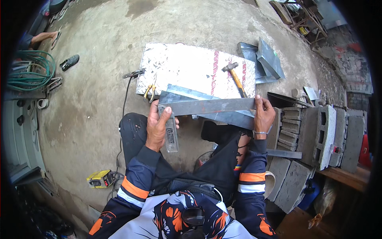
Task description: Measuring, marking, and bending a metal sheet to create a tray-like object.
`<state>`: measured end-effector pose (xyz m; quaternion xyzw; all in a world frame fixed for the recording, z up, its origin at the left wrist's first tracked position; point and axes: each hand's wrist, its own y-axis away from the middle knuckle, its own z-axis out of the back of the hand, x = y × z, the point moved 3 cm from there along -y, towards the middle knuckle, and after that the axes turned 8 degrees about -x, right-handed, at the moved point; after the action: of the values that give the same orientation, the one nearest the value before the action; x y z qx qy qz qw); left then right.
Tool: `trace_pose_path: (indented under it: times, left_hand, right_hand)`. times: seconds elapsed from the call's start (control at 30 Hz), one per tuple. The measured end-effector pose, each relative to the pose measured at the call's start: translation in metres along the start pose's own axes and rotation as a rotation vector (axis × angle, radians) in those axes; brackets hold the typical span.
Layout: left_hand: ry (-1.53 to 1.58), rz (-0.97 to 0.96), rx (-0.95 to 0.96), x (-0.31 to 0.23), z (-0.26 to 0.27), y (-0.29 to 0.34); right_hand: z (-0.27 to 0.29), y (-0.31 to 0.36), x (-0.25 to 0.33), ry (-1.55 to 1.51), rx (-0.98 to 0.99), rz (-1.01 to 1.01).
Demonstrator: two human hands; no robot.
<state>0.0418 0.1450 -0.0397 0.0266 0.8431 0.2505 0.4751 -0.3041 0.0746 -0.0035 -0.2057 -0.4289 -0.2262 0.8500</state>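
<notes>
A steel try square spans the gap between my hands, its long blade running left to right and its slotted handle pointing down toward me. My left hand is closed on its corner, thumb on top. At the blade's far end, my right hand pinches the tip. Under the blade lies a bent strip of galvanized sheet metal, slanting across the near edge of a low worktable topped with tread plate. A hammer with a yellow handle rests on the table's right side. Yellow-handled pliers sit at its left edge.
A clamp with a black cable grips the table's left side. Folded sheet-metal pieces lie beyond its right end. Concrete blocks are stacked at my right. A yellow machine stands on the floor at left, and another person's foot shows far left.
</notes>
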Motion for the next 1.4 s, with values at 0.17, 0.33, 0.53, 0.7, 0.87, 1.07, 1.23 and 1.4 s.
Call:
trace_pose_path:
  times: [0.17,0.33,0.53,0.7,0.87,1.07,1.23,1.4]
  left_hand:
    - [-0.067,-0.042,-0.044,-0.004,0.005,0.008]
    - [0.021,-0.002,-0.062,0.005,0.015,0.007]
    - [0.053,0.052,-0.025,0.006,0.020,0.003]
    - [0.052,0.069,-0.002,0.004,0.020,0.000]
    - [-0.020,0.080,0.024,0.000,0.011,-0.003]
    - [-0.090,0.109,-0.024,-0.007,0.008,-0.002]
    - [-0.103,0.115,-0.022,-0.011,0.010,-0.002]
    - [-0.137,0.116,-0.030,-0.014,0.008,0.000]
  right_hand:
    - [0.003,0.006,-0.005,-0.015,0.029,0.078]
    - [0.002,0.005,-0.008,0.031,0.025,0.086]
    - [0.001,0.010,-0.011,-0.011,0.064,0.082]
    - [0.003,0.011,-0.014,0.051,0.062,0.103]
    - [0.003,0.014,-0.006,0.029,-0.033,0.169]
    - [0.010,0.013,-0.018,-0.040,0.043,0.085]
    - [0.006,0.015,-0.018,-0.032,0.090,0.080]
    - [0.011,0.014,-0.012,0.034,0.143,0.115]
